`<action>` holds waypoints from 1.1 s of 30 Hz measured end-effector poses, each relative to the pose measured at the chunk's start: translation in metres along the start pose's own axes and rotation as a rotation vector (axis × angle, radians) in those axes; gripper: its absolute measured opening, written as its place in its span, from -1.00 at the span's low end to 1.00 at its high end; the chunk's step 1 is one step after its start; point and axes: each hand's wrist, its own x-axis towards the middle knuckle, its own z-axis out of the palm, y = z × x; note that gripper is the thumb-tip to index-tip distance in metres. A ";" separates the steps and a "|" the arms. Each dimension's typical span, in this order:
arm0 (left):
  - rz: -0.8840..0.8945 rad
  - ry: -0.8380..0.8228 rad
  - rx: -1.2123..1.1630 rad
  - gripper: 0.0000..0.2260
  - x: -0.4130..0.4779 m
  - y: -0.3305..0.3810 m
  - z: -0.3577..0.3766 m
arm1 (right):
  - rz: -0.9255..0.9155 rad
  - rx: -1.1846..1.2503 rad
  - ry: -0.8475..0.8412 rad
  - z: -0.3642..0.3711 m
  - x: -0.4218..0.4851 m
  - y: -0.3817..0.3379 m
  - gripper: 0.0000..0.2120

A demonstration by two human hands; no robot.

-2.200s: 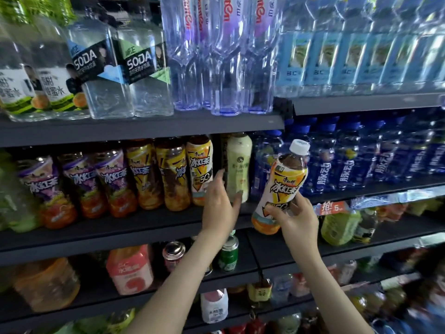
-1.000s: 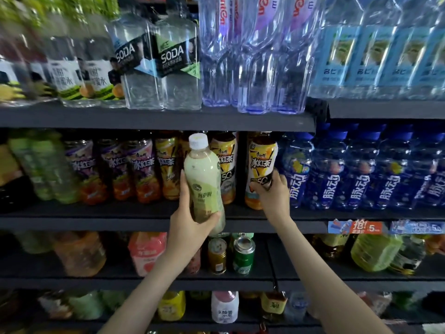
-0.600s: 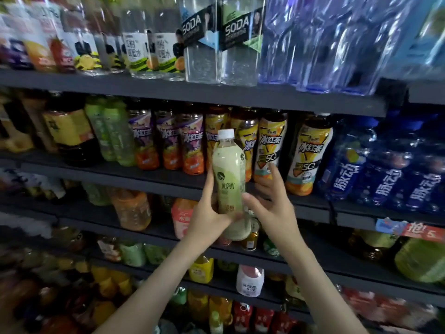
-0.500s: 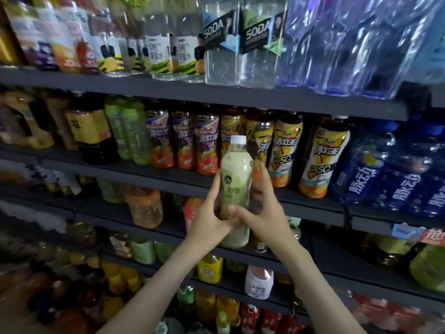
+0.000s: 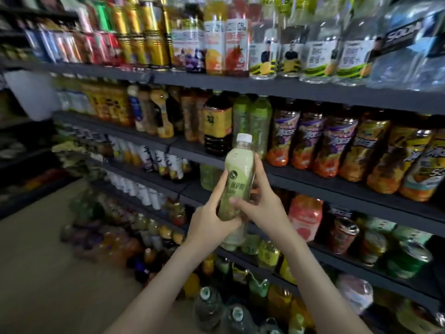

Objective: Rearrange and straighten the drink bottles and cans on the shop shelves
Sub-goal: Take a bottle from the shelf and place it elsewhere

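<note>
A pale green bottle [image 5: 238, 174] with a white cap stands upright in front of the shelves, held in both hands. My left hand [image 5: 209, 220] wraps its lower half from the left. My right hand [image 5: 262, 201] grips it from the right and behind, thumb across the label. Behind it on the middle shelf [image 5: 313, 186] stand two green tea bottles [image 5: 250, 121], a dark tea bottle [image 5: 218, 124] and a row of purple and yellow iced tea bottles [image 5: 337, 145].
The upper shelf [image 5: 265, 89] carries cans, juice cartons and clear soda bottles [image 5: 404, 49]. Lower shelves hold cans [image 5: 344, 235] and a pink bottle [image 5: 304, 215]. Packs of bottles [image 5: 115, 244] sit on the beige floor at left.
The view has swung left along the shelves. The green bottle stays held in both hands and has travelled left, now in front of the green tea bottles instead of the yellow iced teas.
</note>
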 end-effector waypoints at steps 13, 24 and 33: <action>-0.055 0.008 -0.049 -0.26 0.034 -0.092 -0.150 | 0.003 0.267 -0.004 0.154 0.099 -0.001 -0.06; -0.077 0.073 -0.074 -0.57 0.176 -0.181 -0.269 | -0.014 0.465 0.117 0.222 0.265 0.015 -0.07; -0.094 0.185 0.014 -0.63 0.275 -0.262 -0.330 | -0.007 0.424 0.173 0.281 0.334 0.024 -0.09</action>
